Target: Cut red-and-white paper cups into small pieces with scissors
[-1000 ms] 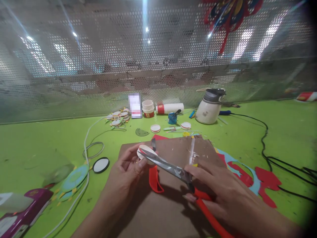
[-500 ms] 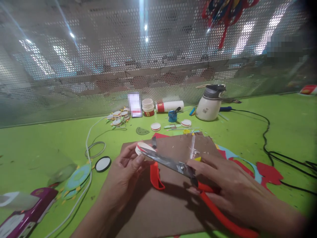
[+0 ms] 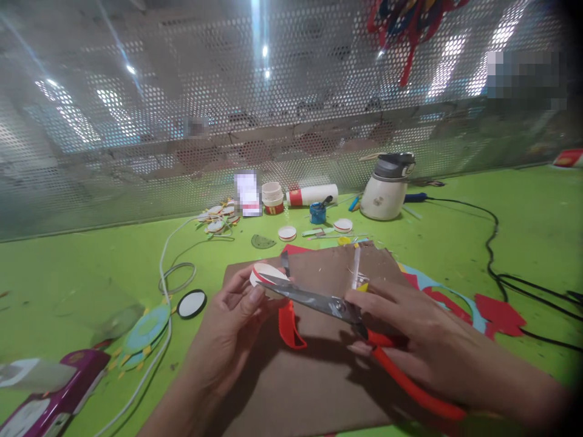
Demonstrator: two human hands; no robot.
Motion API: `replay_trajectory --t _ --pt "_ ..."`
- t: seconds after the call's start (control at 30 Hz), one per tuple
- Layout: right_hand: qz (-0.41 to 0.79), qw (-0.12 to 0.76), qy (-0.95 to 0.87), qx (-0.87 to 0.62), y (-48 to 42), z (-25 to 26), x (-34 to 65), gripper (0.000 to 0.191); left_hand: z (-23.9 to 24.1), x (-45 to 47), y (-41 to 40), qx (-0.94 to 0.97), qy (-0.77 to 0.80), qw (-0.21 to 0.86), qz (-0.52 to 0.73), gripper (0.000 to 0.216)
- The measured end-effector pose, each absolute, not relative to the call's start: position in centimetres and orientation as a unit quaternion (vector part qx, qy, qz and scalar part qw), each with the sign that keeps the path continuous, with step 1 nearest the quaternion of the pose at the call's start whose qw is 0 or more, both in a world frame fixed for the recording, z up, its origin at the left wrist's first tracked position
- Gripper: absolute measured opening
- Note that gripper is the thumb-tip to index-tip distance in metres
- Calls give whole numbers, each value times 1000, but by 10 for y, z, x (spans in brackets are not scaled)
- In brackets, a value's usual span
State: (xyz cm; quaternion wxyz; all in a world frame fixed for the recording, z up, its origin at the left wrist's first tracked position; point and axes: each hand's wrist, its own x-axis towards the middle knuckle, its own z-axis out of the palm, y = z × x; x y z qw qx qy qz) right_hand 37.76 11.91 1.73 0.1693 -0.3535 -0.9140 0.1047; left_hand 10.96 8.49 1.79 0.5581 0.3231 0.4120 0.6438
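Observation:
My left hand (image 3: 241, 309) pinches a shallow white paper cup base (image 3: 268, 275) with a red stripe around its rim, held tilted above the cardboard. In my right hand (image 3: 405, 318) is a pair of scissors (image 3: 314, 298) with red handles. Its blades point left and lie across the near edge of the cup base; whether they are cutting into it I cannot tell. Below the hands, a red-orange loop handle (image 3: 290, 328) rests on the brown cardboard (image 3: 314, 382), its upper part partly hidden by the cup base and blades.
Red and blue paper scraps (image 3: 498, 312) lie right of the cardboard. Behind it stand a blue paint jar (image 3: 317, 213), cup pieces (image 3: 273, 203) and a white kettle-like container (image 3: 383, 197). A white cable (image 3: 164, 273), a black-rimmed disc (image 3: 191, 303) and a purple device (image 3: 68, 382) are left.
The view has shifted slightly. My hands, the cup base and the scissors keep nearly the same pose, with the scissors' handles a little closer together.

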Motion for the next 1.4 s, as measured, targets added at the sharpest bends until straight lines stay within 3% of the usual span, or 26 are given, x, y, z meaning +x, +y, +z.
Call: replay_trajectory --t 0.17,0.4,1.17,1.3,1.4 --pt "107 172 -909 -364 121 16 380 38 22 110 84 314 420 558 643 27" --pt "116 159 -913 -357 122 19 374 28 26 111 83 310 401 559 656 24" --pt "42 218 -922 -319 119 19 371 25 25 114 82 301 399 538 679 31" --pt "92 232 -904 -346 122 19 374 25 22 111 85 286 388 543 688 21" --pt "143 235 -873 -402 129 14 376 38 21 107 87 267 376 560 688 11"
